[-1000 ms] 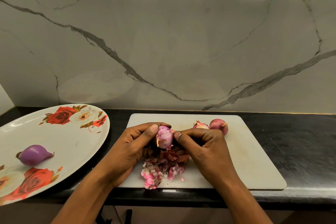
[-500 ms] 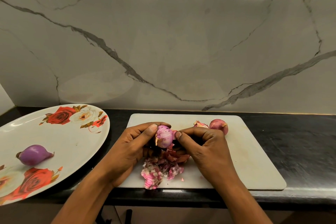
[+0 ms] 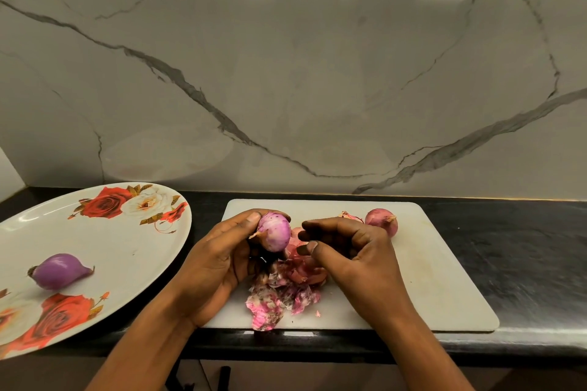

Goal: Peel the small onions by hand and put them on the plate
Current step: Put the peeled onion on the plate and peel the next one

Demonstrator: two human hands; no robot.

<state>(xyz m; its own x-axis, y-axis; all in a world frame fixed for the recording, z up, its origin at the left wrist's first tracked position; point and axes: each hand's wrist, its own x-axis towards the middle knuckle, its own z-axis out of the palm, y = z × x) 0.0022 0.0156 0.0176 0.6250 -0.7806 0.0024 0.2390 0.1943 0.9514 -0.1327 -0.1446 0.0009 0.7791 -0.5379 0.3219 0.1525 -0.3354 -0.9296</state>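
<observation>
The partly peeled pink-and-white small onion (image 3: 273,232) is pinched between the thumb and fingertips of the left hand (image 3: 219,263), above the white plastic cutting board (image 3: 444,279), with its stringy tip pointing toward that palm. The right hand (image 3: 355,254) is just beside it and apart from it. Its thumb and forefinger are curled close together, and whether they hold skin cannot be told. The white oval rose-printed plate (image 3: 133,241) lies nearer the left hand.

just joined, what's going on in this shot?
A person is peeling small onions by hand over a white cutting board. The left hand holds a partly peeled onion. The right hand is beside it with fingers curled, and whether it pinches a bit of skin is unclear. A pile of skins lies on the board. One peeled onion is on the plate, and one skin-on onion waits at the board's back.
</observation>
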